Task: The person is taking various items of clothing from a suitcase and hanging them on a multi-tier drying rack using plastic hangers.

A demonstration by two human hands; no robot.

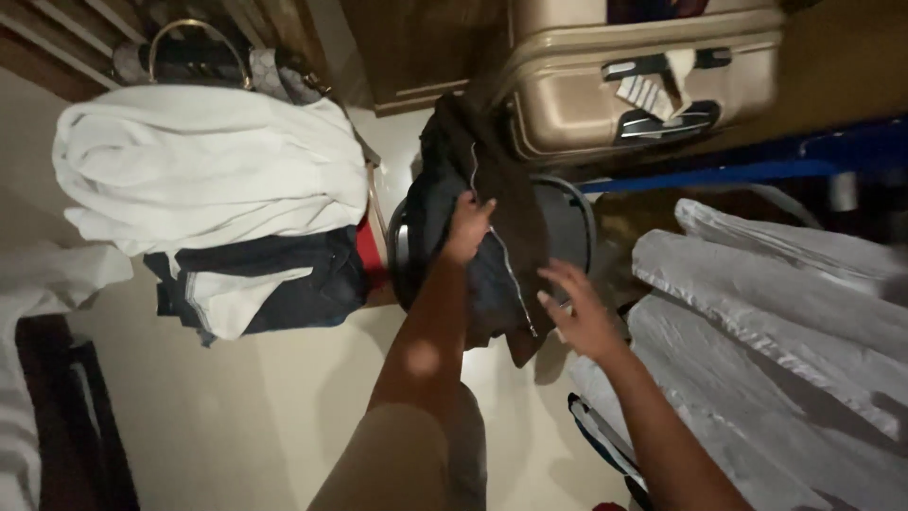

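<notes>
Right hand (584,317) spread open; left hand (466,227) grips dark jacket (492,227) over round basket (572,222).

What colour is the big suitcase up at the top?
The suitcase is beige-gold, seen in the head view.

Pale floor (284,407) is carrying a clothes pile (227,208) at far left, a round grey bin (567,227) centre, a beige suitcase (624,85) lying far right.
</notes>
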